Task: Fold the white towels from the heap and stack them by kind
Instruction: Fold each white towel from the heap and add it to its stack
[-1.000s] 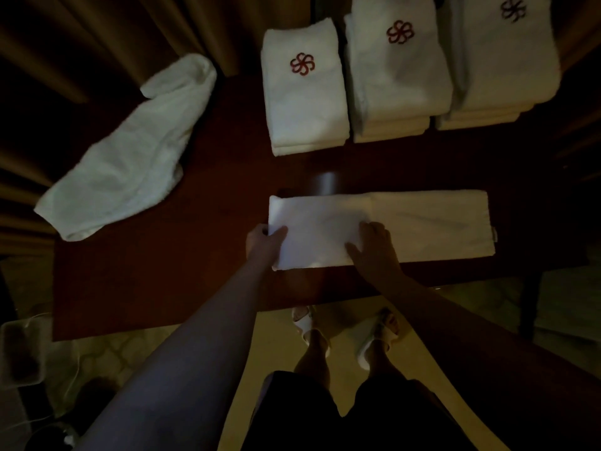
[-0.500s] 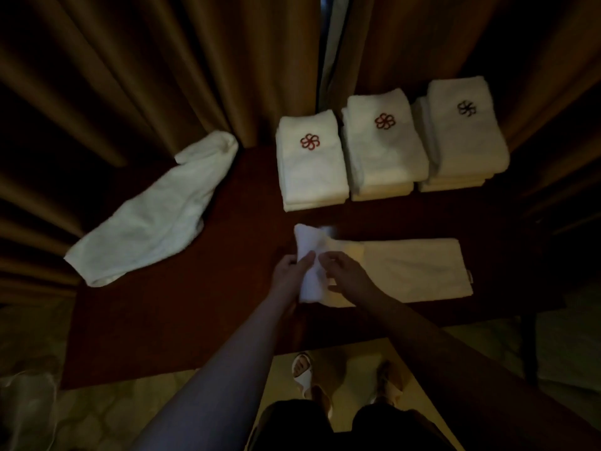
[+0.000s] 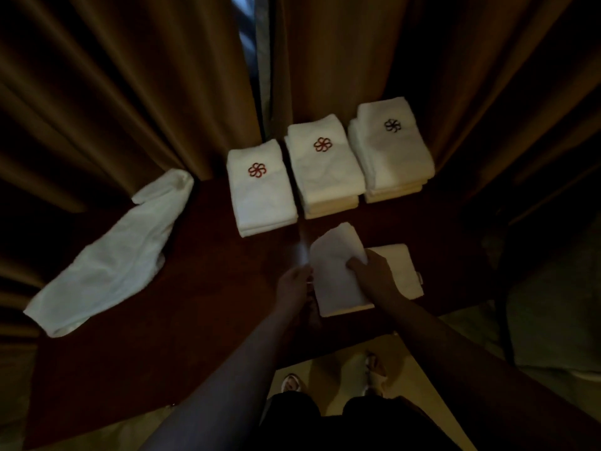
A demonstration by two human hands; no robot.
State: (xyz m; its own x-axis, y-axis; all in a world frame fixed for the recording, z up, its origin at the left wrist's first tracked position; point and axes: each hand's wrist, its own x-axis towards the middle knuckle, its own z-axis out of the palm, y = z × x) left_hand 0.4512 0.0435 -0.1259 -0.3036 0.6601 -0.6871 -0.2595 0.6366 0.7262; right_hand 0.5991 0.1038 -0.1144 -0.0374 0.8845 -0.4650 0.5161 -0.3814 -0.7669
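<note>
A white towel (image 3: 338,275) lies near the front edge of the dark red table (image 3: 201,288), its left part folded over onto the right part. My right hand (image 3: 370,271) grips the folded flap at its right edge. My left hand (image 3: 292,284) pinches the flap's left edge. An unfolded white towel (image 3: 117,255) lies crumpled at the left. Along the back stand three stacks of folded towels: left stack (image 3: 260,190) and middle stack (image 3: 325,167) with red flower logos, right stack (image 3: 390,151) with a dark logo.
Brown curtains (image 3: 130,92) hang right behind the table, with a narrow gap above the stacks. My feet (image 3: 374,372) stand on pale floor below the table's front edge. A dark chair or seat (image 3: 553,320) is at the right.
Both hands lifted the towel's left end and carried it rightward over the rest, so the towel is now much shorter. The camera tilted up, showing more curtain.
</note>
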